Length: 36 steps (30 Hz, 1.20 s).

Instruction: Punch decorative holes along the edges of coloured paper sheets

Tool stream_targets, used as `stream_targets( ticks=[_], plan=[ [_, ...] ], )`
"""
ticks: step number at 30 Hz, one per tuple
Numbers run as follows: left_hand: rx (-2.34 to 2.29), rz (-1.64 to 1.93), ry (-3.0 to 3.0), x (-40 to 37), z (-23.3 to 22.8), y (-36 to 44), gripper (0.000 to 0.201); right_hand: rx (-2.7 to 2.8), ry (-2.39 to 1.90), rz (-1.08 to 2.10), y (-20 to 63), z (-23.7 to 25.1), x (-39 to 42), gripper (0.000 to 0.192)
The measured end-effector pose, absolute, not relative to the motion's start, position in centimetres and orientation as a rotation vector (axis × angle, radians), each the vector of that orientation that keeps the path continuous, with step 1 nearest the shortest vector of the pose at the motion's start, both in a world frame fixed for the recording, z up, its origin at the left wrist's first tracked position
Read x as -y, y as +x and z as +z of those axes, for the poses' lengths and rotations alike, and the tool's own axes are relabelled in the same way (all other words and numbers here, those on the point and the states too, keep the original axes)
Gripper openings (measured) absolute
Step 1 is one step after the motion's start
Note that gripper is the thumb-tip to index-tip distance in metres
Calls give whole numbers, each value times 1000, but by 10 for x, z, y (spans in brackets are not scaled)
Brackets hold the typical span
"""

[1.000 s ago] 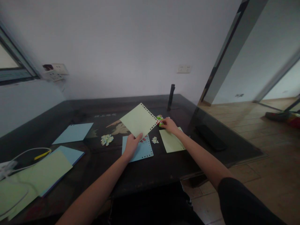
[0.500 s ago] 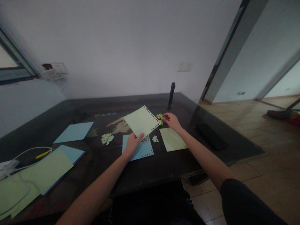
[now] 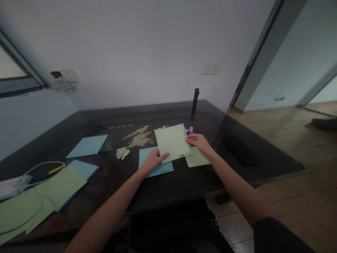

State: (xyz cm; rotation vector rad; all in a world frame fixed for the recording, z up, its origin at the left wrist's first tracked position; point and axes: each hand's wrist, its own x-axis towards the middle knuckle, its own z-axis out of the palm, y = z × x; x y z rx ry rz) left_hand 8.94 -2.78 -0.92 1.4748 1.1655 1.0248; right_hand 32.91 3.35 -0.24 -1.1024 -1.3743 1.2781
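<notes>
I hold a pale green paper sheet (image 3: pixel 172 142) with punched holes along its right and lower edges, lifted slightly over the dark table (image 3: pixel 171 186). My left hand (image 3: pixel 154 161) pinches its lower left corner. My right hand (image 3: pixel 199 142) grips its right edge. Under the sheet lies a blue punched sheet (image 3: pixel 158 168), and to its right another green sheet (image 3: pixel 198 160). A purple punch (image 3: pixel 189 130) peeks out behind the held sheet's top right corner.
A pile of paper punch-outs (image 3: pixel 122 153) lies left of the blue sheet. More blue paper (image 3: pixel 87 145) and a green and blue stack (image 3: pixel 56 188) with a white cable (image 3: pixel 34 168) sit at left. A black post (image 3: pixel 195 103) stands at the back, a black flat object (image 3: pixel 240 150) at right.
My left hand lowered and turned the green sheet toward me. My right hand left the green frog-shaped punch and took the sheet's right edge. The view shifted; a purple punch now shows.
</notes>
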Motion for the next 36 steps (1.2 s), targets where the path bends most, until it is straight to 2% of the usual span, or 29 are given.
stream_targets(
  ticks=[5, 11, 15, 16, 19, 21, 27, 36],
  plan=[
    [-1178, 1216, 1348, 19, -7, 80, 38, 1322, -1128, 1281, 325, -1, -30, 26],
    [-1269, 1296, 1423, 18, -3, 78, 32, 1333, -1145, 1299, 328, 11, -23, 23],
    [-1289, 1288, 1564, 19, 16, 92, 22, 1306, -1143, 1309, 345, 22, -18, 22],
    [-1279, 1286, 1578, 18, 22, 98, 23, 1300, -1147, 1300, 351, 23, -17, 22],
    [-1261, 1331, 1559, 10, 34, 121, 48, 1276, -1182, 1248, 370, 22, -17, 24],
    [-1321, 1331, 1619, 3, 33, 138, 48, 1241, -1223, 1181, 384, 18, -17, 30],
    [-1528, 929, 1961, -8, 10, 175, 23, 1337, -1322, 978, 416, -1, -13, 43],
    [-1756, 450, 2221, -5, 6, 191, 14, 1594, -1588, 644, 424, -18, -9, 36]
  ],
)
